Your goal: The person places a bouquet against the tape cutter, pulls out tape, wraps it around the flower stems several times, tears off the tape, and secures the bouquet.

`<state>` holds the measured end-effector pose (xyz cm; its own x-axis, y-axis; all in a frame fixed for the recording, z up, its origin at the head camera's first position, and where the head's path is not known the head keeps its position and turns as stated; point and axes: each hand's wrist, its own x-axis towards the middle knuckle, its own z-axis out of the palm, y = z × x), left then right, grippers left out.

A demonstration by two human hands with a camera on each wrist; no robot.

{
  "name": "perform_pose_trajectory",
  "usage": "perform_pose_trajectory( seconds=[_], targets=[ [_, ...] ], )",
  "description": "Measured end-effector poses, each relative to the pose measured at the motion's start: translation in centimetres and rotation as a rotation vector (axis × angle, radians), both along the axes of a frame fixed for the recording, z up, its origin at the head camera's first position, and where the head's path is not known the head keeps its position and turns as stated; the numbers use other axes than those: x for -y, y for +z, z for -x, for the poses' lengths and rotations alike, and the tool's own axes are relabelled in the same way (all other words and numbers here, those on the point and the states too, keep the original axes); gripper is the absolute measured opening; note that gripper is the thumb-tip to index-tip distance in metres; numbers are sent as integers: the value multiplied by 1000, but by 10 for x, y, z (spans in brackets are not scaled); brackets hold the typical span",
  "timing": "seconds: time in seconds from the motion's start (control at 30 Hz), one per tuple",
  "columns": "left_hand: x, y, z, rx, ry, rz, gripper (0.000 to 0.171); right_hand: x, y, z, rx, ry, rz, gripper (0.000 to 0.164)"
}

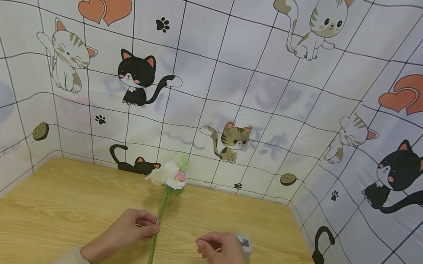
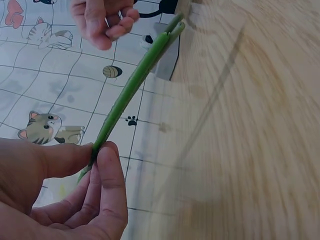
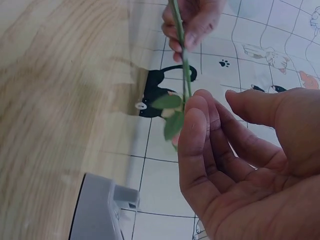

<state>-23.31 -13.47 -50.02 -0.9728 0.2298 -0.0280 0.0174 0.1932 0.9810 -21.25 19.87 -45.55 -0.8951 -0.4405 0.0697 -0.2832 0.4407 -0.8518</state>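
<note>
My left hand [image 1: 134,226] pinches a small bunch of flowers by its green stems [image 2: 131,90], between thumb and fingertips. White and pink blooms [image 1: 169,175] top the bunch at the far end, above the table's back part, and the cut stem ends point toward me. Green leaves [image 3: 172,107] show below the blooms in the right wrist view. To the right of the stems is my right hand [image 1: 223,251], apart from them. Its fingers are loosely bent, and the right wrist view shows a gap between thumb and fingers with nothing in it.
Just beyond my right hand, a light grey boxy object [image 1: 245,245] stands on the wooden table [image 1: 83,191], partly hidden by the hand. A white gridded cloth [image 1: 202,78] printed with cats and hearts hangs behind the table and along its sides.
</note>
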Motion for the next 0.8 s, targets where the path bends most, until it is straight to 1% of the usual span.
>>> perform_pose_trajectory(
  seconds=[0.13, 0.2, 0.3, 0.43, 0.53, 0.67, 0.8],
  targets=[
    [10, -6, 0, 3, 21, 49, 32, -5, 3, 1, -34, -26, -11, 15],
    [14, -8, 0, 18, 30, 67, 33, -8, 4, 1, -35, -40, -13, 16],
    [18, -8, -1, 58, 45, 81, 34, -12, 7, 1, -30, -55, -6, 19],
    [21, -6, 0, 89, 64, 93, 34, -16, 8, 1, -23, -59, 1, 21],
    [23, -7, -1, 83, 64, 107, 32, -18, 8, 1, -20, -68, -4, 21],
    [25, -9, -2, 68, 69, 131, 30, -22, 7, 0, 8, -86, 11, 22],
    [29, -10, -3, 49, 93, 158, 29, -26, 5, 1, 17, -93, 16, 23]
  ],
)
